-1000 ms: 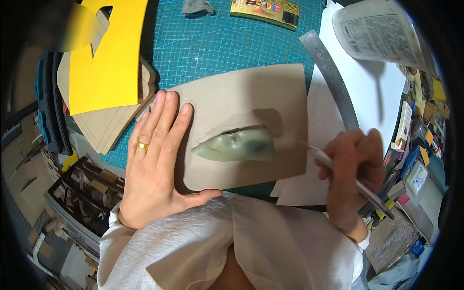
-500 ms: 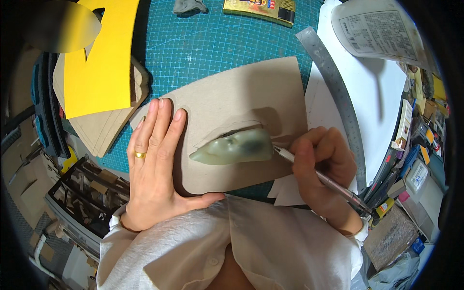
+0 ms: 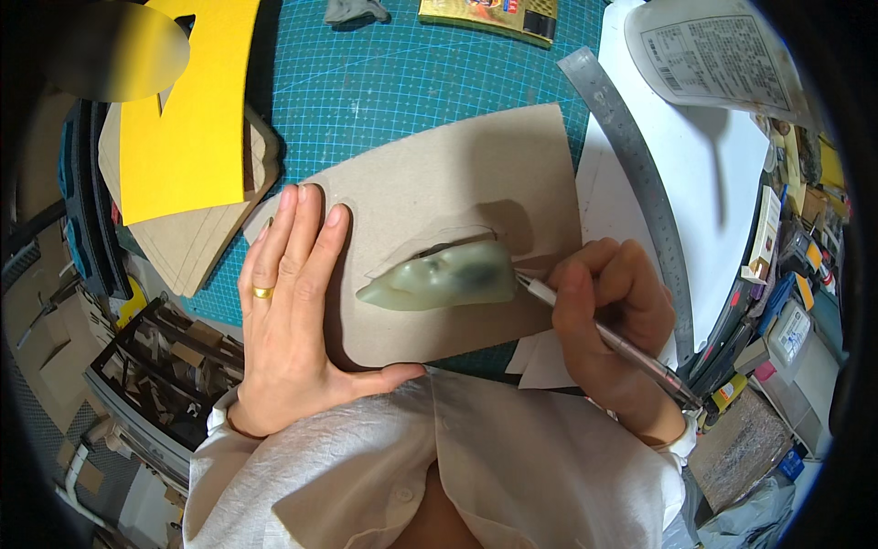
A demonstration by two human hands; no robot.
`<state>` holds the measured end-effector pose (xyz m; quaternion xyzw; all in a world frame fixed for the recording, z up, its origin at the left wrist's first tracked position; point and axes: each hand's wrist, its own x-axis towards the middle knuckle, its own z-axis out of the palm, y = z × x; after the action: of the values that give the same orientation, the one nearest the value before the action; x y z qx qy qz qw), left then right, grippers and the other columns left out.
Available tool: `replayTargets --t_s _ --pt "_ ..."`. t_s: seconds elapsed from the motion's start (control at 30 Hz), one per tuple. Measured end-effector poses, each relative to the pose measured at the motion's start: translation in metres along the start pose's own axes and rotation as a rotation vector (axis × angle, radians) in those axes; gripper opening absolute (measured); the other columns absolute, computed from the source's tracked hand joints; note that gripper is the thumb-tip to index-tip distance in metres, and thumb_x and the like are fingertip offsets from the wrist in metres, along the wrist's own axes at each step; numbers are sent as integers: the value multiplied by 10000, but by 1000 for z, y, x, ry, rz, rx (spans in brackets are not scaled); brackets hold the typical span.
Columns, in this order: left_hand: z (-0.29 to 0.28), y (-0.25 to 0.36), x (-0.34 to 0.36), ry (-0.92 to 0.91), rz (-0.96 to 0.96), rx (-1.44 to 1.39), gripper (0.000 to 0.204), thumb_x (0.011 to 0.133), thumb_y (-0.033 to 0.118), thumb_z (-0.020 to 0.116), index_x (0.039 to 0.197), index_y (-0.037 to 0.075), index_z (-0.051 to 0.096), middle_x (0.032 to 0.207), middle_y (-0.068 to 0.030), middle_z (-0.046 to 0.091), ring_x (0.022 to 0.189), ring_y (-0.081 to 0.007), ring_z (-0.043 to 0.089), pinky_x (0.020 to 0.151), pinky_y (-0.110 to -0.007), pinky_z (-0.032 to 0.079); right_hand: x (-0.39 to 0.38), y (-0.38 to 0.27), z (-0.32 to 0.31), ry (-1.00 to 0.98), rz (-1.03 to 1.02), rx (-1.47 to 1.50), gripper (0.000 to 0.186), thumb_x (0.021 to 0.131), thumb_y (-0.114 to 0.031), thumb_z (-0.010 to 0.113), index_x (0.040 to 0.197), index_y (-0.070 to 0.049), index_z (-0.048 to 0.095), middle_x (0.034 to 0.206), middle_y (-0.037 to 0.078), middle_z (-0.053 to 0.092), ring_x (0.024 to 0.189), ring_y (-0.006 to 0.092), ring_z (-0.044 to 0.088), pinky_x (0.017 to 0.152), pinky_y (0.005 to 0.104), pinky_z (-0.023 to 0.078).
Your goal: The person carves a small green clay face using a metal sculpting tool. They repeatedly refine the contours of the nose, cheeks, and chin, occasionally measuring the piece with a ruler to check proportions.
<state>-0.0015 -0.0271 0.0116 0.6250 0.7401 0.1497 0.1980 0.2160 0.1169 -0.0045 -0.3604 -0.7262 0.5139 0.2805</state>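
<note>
Two hands are working on a grey cardboard sheet (image 3: pixel 430 197) lying on the green cutting mat (image 3: pixel 384 87). The left hand (image 3: pixel 293 320) is pressing flat on it, fingers open. The right hand (image 3: pixel 608 316) is gripping a pen (image 3: pixel 608 340), its tip touching a pale green translucent piece (image 3: pixel 439 277) resting mid-sheet.

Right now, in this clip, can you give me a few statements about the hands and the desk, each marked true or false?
1. The left hand lies flat on the grey cardboard sheet. True.
2. The right hand holds a pair of scissors. False: it holds a slim pen-like tool, its tip at the pale green stone-like piece.
3. A metal ruler lies right of the cardboard. True.
4. The cutting mat is red. False: it is teal with a grid.
5. The left hand wears a gold ring. True.
</note>
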Motion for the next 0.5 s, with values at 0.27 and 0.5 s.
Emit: replayTargets --t_s 0.27,0.5 --pt "0 0 0 -4 -4 0 1212 580 626 854 1482 -25 373 1555 -267 323 1461 -406 287 1162 -498 207 0 1 0 -6 -4 10 312 819 57 681 684 -63 427 648 63 593 480 94 505 441 242 383" --pt "0 1 1 1 1 -4 1210 584 626 853 1478 -33 375 1555 -269 324 1458 -408 290 1162 -497 208 0 2 -1 -12 -26 3 319 816 58 680 680 -66 420 647 64 594 477 95 510 441 242 386"
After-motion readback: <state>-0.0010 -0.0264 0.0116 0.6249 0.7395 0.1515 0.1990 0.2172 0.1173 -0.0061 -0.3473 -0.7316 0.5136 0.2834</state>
